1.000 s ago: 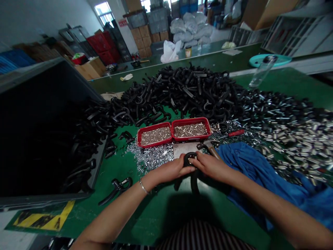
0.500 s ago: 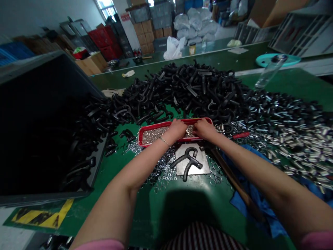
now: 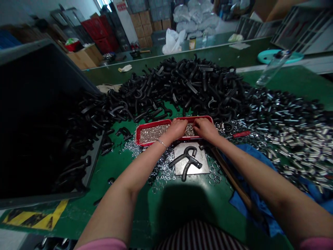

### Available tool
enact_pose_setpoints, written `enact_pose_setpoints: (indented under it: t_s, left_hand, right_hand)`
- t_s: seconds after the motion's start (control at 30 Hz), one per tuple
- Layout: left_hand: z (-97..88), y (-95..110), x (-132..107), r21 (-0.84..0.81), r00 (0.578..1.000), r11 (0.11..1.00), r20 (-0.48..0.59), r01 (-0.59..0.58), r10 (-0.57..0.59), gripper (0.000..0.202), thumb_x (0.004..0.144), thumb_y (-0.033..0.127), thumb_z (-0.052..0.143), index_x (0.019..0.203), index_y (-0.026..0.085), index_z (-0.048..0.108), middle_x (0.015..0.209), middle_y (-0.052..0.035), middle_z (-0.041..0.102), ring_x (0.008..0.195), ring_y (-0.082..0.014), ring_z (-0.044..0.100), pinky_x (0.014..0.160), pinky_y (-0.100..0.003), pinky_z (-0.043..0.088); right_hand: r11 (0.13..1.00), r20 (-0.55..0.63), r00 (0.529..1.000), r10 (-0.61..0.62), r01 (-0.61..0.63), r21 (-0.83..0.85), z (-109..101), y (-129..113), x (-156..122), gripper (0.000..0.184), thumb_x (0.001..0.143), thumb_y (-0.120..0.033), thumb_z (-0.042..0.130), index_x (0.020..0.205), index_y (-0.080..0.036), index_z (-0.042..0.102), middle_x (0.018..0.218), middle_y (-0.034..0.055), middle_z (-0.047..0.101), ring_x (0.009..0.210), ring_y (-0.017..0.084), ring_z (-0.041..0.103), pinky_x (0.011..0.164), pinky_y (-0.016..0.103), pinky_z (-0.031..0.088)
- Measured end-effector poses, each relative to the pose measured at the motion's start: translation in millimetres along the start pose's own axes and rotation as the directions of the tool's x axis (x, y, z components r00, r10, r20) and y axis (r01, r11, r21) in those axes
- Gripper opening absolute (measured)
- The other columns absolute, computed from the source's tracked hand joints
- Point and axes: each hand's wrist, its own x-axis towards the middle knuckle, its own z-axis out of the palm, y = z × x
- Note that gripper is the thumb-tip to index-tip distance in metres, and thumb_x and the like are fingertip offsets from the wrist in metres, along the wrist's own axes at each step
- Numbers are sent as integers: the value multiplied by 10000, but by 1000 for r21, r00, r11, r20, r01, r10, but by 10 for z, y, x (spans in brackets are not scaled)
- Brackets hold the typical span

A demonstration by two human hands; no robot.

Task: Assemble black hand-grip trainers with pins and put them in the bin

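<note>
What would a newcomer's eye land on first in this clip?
A big heap of black curved handles fills the middle of the green bench, running toward a large black bin on the left, with a spread of silver metal sleeves on the right. Front and centre, the left hand and right hand reach into a red tray of small metal pieces, just beyond a black hand grip lying on a metal plate.

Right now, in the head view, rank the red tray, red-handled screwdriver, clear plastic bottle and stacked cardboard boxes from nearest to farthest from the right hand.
From the right hand:
1. Red tray: touching, under the fingers.
2. Red-handled screwdriver: to the right, among metal parts.
3. Clear plastic bottle: far right, beyond the heaps.
4. Stacked cardboard boxes: far back, past the next bench.
</note>
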Motion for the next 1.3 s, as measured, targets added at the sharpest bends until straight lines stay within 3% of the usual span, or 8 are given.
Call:
enact_pose_setpoints:
  t_s: [0.2, 0.37, 0.67, 0.83, 0.97, 1.07, 1.17, 1.3]
  left_hand:
    - [-100, 201, -337, -386, 967, 922, -220, 35, -129, 189, 959, 172, 495, 1070, 156, 648, 1098, -96, 685, 1057, -214, 607, 949, -332, 436]
    - [21, 547, -1013, -677, 955, 726, -121, 121, -272, 106, 894, 287, 643, 880, 191, 685, 893, -35, 689, 865, -191, 629, 839, -308, 467]
    - [266, 672, -1241, -604, 925, 777, -167, 176, -340, 109, 878, 240, 666, 802, 166, 637, 865, -35, 620, 889, -195, 581, 849, -327, 447]
    - [146, 735, -1207, -319, 984, 947, -149, 43, -95, 121, 944, 228, 573, 871, 155, 635, 947, -73, 621, 951, -220, 572, 889, -364, 456]
    - [131, 746, -1250, -160, 994, 983, -79, -90, 78, 216, 996, 242, 468, 925, 151, 651, 1017, -85, 644, 996, -227, 574, 906, -367, 470]
    - [134, 776, -1402, -98, 991, 987, -59, -129, 123, 295, 996, 356, 481, 1155, 152, 622, 1238, -105, 623, 1131, -263, 543, 962, -409, 462]
    - [104, 846, -1557, -109, 996, 992, -73, -64, 56, 462, 979, 420, 503, 1364, 165, 502, 1411, -109, 536, 1248, -281, 483, 1025, -431, 435]
    - [62, 944, -1605, -128, 998, 992, -65, -23, 14, 496, 958, 411, 532, 1377, 150, 493, 1411, -126, 532, 1254, -300, 473, 1040, -450, 424]
  right_hand:
    - [998, 49, 997, -56, 56, 16, -20, 32, 20, 176, 910, -202, 551, 996, -158, 698, 1051, 109, 684, 1011, 244, 557, 856, 328, 442]
    - [993, 87, 989, -120, 121, -7, -28, -5, 43, 141, 887, -220, 618, 921, -159, 740, 1020, 128, 689, 1056, 280, 517, 896, 359, 434]
    - [977, 118, 970, -215, 215, 15, -47, 9, 85, 96, 857, -196, 673, 914, -182, 749, 1025, 107, 685, 1039, 267, 519, 898, 345, 434]
    - [972, 71, 971, -230, 224, 74, -10, 12, 80, 65, 853, -181, 650, 863, -179, 714, 978, 114, 682, 1026, 273, 538, 897, 354, 436]
    - [970, -18, 983, -181, 182, 162, 20, 8, 84, 85, 872, -163, 590, 898, -173, 670, 944, 99, 685, 942, 242, 583, 861, 337, 449]
    - [968, -94, 991, -98, 117, 221, -37, 1, 48, 117, 898, -155, 522, 941, -157, 631, 910, 86, 686, 834, 207, 611, 786, 310, 462]
    - [937, -178, 983, -31, 91, 338, -148, -13, -172, 160, 950, -231, 474, 996, -157, 608, 918, 72, 685, 799, 191, 616, 746, 302, 468]
    - [863, -227, 969, -95, 194, 466, -185, 3, -747, 161, 940, -335, 565, 907, -197, 641, 909, 52, 674, 888, 216, 601, 849, 358, 450]
